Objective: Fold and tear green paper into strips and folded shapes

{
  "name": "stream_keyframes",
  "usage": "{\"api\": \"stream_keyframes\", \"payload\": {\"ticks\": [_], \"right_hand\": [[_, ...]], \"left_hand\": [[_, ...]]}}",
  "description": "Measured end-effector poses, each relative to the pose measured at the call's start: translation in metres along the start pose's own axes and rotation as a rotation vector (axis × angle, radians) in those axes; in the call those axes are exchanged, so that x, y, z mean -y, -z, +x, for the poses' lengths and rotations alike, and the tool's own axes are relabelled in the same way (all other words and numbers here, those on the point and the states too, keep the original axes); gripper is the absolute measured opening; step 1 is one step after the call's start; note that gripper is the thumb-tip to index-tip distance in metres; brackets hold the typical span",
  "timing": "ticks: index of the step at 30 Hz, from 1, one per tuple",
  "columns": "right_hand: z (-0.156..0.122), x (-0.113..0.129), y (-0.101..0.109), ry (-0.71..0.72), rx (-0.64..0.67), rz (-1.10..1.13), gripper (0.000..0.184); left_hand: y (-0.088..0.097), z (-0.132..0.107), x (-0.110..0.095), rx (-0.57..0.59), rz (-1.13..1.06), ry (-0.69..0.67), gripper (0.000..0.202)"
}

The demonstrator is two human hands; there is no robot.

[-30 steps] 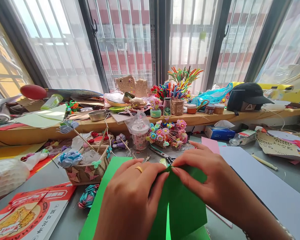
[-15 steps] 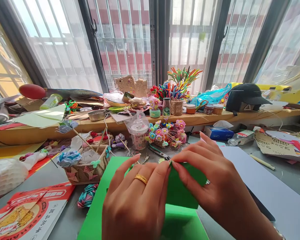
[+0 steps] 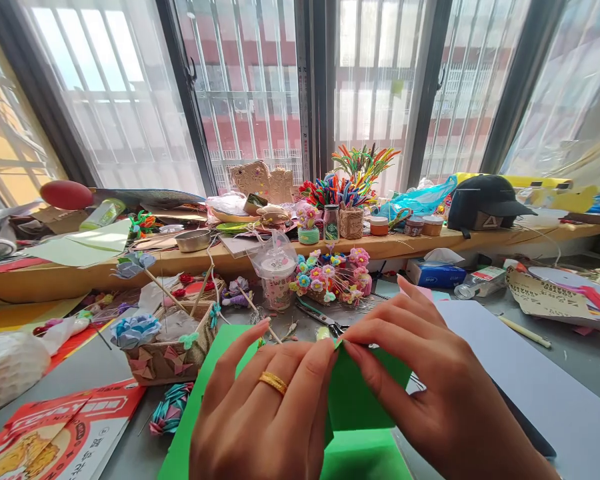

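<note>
A piece of green paper (image 3: 363, 390) is held up between both hands, its top edge pinched near the middle of the view. My left hand (image 3: 267, 413), with a gold ring on one finger, grips it from the left and hides much of that side. My right hand (image 3: 420, 380) pinches the same edge with thumb and index finger, the fingertips of both hands almost touching. Beneath lies a larger green sheet (image 3: 365, 457) on the grey table. Just beyond the fingertips are scissors or pliers (image 3: 325, 319), partly covered.
A box with paper flowers (image 3: 170, 350) stands at left, near a red and white paper bag (image 3: 55, 433). Behind are a lidded cup (image 3: 277, 280) and a bunch of crocheted-looking flowers (image 3: 330, 277). White sheets (image 3: 520, 373) lie at right. A cluttered wooden ledge (image 3: 405, 248) runs along the windows.
The view has tilted slightly, so the background sits a little lower. Both hands keep their pinch on the green paper, with hardly any shift between them.
</note>
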State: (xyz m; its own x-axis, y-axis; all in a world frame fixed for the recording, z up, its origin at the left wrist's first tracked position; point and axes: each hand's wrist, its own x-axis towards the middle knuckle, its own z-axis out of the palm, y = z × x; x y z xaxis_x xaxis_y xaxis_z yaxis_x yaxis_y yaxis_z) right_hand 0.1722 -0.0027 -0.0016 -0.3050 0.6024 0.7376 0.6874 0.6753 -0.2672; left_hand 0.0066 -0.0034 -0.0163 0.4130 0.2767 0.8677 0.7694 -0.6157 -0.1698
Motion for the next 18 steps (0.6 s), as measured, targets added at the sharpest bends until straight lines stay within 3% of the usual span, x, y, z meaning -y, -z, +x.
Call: {"api": "stream_keyframes", "payload": {"ticks": [18], "right_hand": [[0.0017,0.0001,0.008,-0.055,0.102,0.104,0.014]], "left_hand": [[0.0025,0.0009,-0.0014,-0.019,-0.021,-0.03,0.02]]}}
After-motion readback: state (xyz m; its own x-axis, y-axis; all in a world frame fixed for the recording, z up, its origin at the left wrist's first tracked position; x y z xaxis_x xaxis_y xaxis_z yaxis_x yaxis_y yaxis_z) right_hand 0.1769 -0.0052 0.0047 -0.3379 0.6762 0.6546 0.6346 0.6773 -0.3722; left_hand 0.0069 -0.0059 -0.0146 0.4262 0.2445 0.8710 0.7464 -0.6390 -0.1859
